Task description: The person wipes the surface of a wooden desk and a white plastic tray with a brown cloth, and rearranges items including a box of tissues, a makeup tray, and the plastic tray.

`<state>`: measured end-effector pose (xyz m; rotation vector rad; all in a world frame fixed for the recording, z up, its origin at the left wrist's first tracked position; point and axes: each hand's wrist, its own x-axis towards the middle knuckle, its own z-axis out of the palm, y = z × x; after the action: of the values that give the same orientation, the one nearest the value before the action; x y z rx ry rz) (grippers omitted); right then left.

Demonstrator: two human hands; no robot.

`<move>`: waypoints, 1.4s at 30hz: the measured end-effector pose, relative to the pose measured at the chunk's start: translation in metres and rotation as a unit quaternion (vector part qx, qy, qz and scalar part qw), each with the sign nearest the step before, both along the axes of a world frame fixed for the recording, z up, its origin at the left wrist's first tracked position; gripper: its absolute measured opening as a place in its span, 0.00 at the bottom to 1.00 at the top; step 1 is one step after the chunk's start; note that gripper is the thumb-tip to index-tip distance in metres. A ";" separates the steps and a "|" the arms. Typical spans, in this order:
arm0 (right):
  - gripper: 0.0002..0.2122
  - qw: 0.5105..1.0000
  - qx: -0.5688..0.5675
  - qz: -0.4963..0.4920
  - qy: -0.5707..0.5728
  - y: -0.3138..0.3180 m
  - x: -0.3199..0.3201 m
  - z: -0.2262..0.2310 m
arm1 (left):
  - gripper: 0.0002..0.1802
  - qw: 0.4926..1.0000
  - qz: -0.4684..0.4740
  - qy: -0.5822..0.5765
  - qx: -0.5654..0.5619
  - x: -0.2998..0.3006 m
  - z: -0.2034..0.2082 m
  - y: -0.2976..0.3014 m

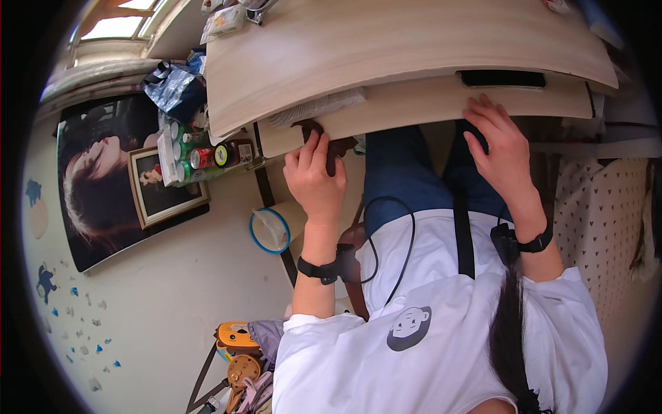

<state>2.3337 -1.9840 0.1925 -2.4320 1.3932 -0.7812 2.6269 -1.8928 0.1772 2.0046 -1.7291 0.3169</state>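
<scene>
Locate the dark brown item (343,146) at the front edge of the pull-out tray (414,103), toward the left end, partly hidden by the left hand (315,176). Note the key relation: brown item directly at the left fingertips, visible on both sides of the fingers, long axis apparently slanting from the tray surface across the front edge, down and to the right; full outline not readable. Treat the left hand as the nearer one, the right hand (496,141) as well apart, toward the right end of the same edge. Left hand: fingers curled, thumb lower, beside the brown item; cannot tell whether pinching or only covering it. Right hand: nothing visible in it, fingers loosely spread at the front edge, near the black flat device (501,79); cannot tell whether touching the tray. Find that device near the right end, long side roughly parallel to the front edge, and a pale ridged object (317,107) toward the left end. Observe open room along the tray between brown item and device, bounded at the rear by the overhanging front edge of the worktop (414,41).
</scene>
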 end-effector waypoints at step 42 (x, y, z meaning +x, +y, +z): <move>0.17 0.933 -0.015 -0.314 -0.175 -0.011 -0.186 -0.008 | 0.18 0.913 -0.403 0.016 0.064 -0.372 0.011 -0.185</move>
<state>2.1478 -1.9945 0.1845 -1.7205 2.0180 -1.2975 2.2545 -2.0782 0.1878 1.1862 -2.4095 -0.1155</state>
